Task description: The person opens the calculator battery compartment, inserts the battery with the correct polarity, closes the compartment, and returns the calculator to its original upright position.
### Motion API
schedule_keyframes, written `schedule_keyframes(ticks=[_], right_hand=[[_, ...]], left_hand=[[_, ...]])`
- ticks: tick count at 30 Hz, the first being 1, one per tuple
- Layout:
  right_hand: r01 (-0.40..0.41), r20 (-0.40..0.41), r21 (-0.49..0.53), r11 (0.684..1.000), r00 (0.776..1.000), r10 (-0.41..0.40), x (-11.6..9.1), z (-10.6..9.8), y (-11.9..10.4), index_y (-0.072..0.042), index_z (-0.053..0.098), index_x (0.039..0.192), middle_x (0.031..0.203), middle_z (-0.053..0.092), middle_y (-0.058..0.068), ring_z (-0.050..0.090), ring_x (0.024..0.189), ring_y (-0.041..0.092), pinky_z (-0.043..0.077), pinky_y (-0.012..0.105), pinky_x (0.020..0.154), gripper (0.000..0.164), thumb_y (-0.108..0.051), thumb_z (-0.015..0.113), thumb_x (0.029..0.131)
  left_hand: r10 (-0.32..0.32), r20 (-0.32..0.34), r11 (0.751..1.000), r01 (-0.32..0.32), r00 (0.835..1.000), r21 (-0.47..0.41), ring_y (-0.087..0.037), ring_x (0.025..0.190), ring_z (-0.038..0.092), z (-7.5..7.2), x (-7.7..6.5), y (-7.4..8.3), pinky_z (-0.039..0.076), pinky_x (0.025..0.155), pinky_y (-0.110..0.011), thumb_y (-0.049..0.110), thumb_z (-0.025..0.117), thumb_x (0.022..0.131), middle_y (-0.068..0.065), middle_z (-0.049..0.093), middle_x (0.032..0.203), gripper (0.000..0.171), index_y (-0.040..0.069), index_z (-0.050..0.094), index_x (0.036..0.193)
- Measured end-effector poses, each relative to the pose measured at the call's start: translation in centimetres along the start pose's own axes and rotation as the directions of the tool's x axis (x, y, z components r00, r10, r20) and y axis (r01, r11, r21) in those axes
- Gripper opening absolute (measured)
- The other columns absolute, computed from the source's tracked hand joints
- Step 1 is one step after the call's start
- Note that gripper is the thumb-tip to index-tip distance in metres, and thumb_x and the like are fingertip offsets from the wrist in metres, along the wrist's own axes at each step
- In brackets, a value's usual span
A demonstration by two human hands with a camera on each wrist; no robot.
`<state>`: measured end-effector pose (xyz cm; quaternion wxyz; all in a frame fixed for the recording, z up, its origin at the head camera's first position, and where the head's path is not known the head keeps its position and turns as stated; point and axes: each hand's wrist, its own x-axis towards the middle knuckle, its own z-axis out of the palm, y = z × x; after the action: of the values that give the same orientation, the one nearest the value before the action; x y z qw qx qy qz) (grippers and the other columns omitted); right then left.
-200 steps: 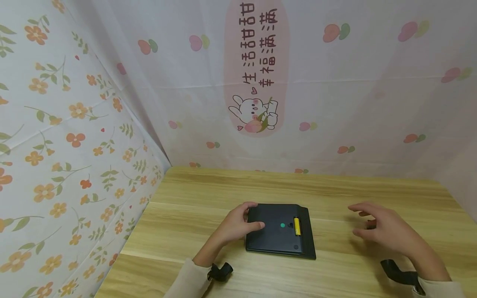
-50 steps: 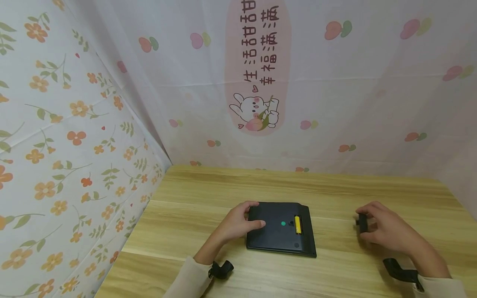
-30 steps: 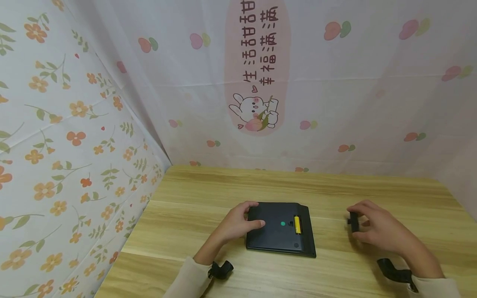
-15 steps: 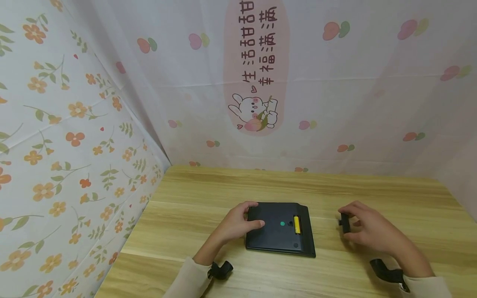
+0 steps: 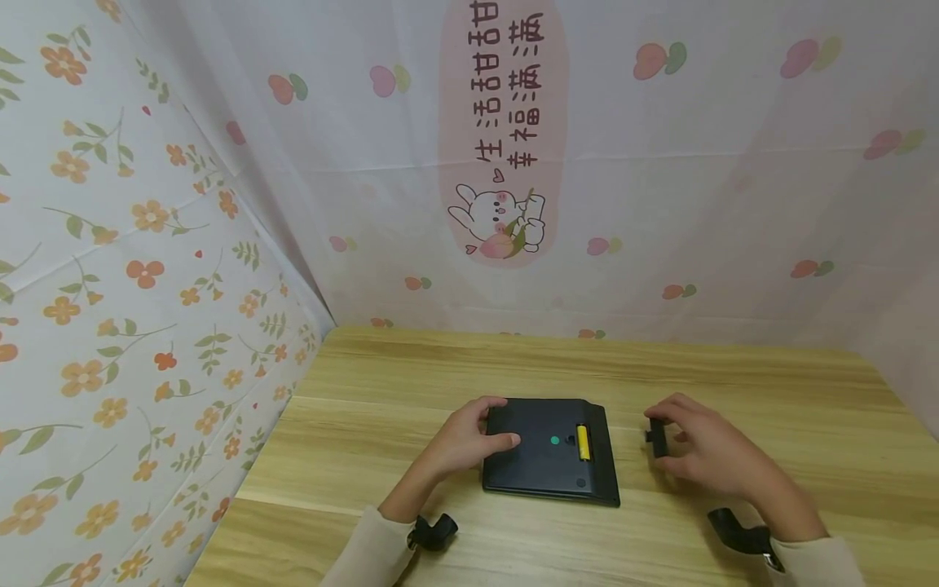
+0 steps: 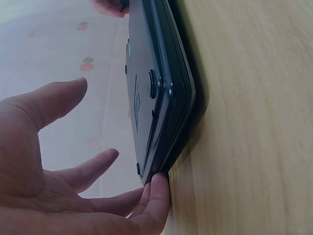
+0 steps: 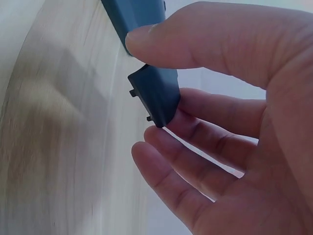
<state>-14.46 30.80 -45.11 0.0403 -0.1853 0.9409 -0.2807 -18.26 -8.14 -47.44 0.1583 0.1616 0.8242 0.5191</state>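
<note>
The wood-grain table carries a device — flat, black.

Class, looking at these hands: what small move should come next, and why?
Perhaps ease the black battery cover across and line its tabs up over the yellow battery. The right hand pinches that cover, the battery lies exposed, and the left hand touches the black device.

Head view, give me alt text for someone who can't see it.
A person's right hand pinches a small black cover to the right of a flat black device on a wood-grain table, while the left hand touches the device's left side. A yellow battery sits exposed in the device's upper face. Patterned white cloth hangs behind.
</note>
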Motion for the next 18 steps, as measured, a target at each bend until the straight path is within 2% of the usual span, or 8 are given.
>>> schedule_keyframes(ticks=[9, 15, 18], right_hand=[[0.045, 0.005, -0.008, 0.999, 0.999, -0.045, 0.9, 0.6, -1.3, 0.004, 0.068, 0.136, 0.131, 0.065, 0.016, 0.075, 0.100, 0.032, 0.064, 0.050, 0.082, 0.066, -0.008, 0.097, 0.078], [0.046, 0.007, -0.014, 0.999, 0.999, -0.046, 1.5, 1.0, -2.2, 0.003, 0.068, 0.136, 0.132, 0.065, 0.016, 0.075, 0.099, 0.031, 0.064, 0.049, 0.082, 0.065, -0.008, 0.097, 0.078], [0.077, -0.008, -0.028, 0.997, 0.997, -0.078, 1.9, 1.3, -2.6, 0.003, 0.069, 0.136, 0.132, 0.064, 0.014, 0.074, 0.102, 0.030, 0.064, 0.047, 0.084, 0.063, -0.007, 0.096, 0.080]], left_hand=[[-0.015, -0.005, 1.000, 0.015, 1.000, 0.009, -0.031, 0.122, 0.068, 0.0, 0.0, 0.0, 0.060, 0.093, -0.047, 0.028, 0.083, 0.098, -0.016, 0.065, 0.145, 0.069, 0.004, 0.057, 0.157], [-0.012, -0.002, 1.000, 0.012, 1.000, 0.000, -0.031, 0.121, 0.069, 0.0, 0.0, 0.0, 0.061, 0.092, -0.047, 0.027, 0.083, 0.099, -0.016, 0.066, 0.143, 0.069, 0.003, 0.056, 0.157], [-0.008, 0.000, 1.000, 0.008, 1.000, -0.007, -0.032, 0.120, 0.070, 0.0, 0.0, 0.1, 0.062, 0.090, -0.045, 0.026, 0.084, 0.098, -0.016, 0.067, 0.140, 0.068, 0.002, 0.056, 0.157]])
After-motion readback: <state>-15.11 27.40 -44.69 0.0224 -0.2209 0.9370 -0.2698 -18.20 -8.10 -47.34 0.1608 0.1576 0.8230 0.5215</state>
